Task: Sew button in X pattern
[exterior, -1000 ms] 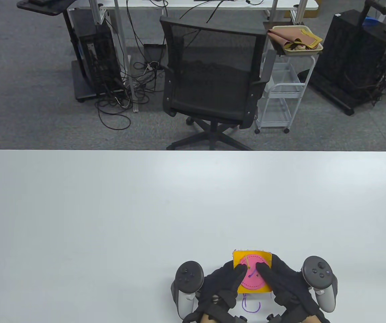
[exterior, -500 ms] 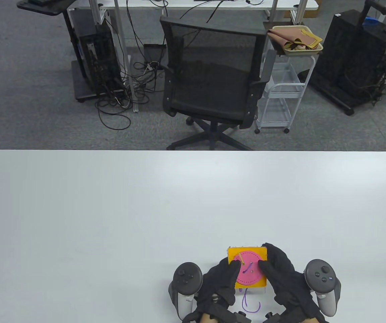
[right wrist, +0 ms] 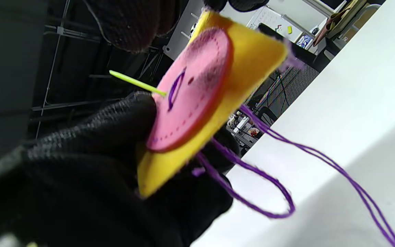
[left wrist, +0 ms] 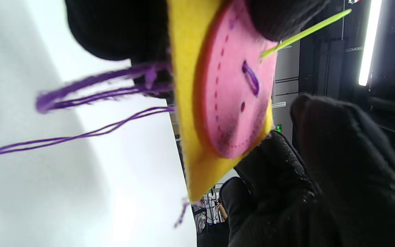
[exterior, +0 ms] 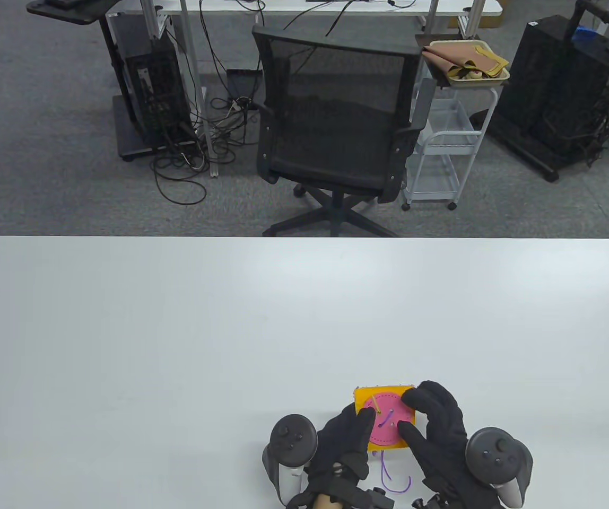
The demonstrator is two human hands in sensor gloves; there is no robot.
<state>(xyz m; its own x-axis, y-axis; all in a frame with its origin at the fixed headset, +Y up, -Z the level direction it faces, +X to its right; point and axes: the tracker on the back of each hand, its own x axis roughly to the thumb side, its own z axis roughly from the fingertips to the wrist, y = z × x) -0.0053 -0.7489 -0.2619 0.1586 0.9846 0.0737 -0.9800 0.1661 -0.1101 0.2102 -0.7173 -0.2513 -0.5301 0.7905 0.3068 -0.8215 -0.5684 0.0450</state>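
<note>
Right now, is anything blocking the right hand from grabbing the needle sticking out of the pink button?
Nothing visible does. The needle projects freely from the pink button; the left hand grips the yellow felt beside it, and the right hand is alongside.

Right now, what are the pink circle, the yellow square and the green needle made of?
Pink circle: probably felt, matte and fuzzy. Yellow square: likely thicker felt, with a soft, fuzzy edge. Needle: looks like smooth plastic, bright lime; I can't be sure.
</note>
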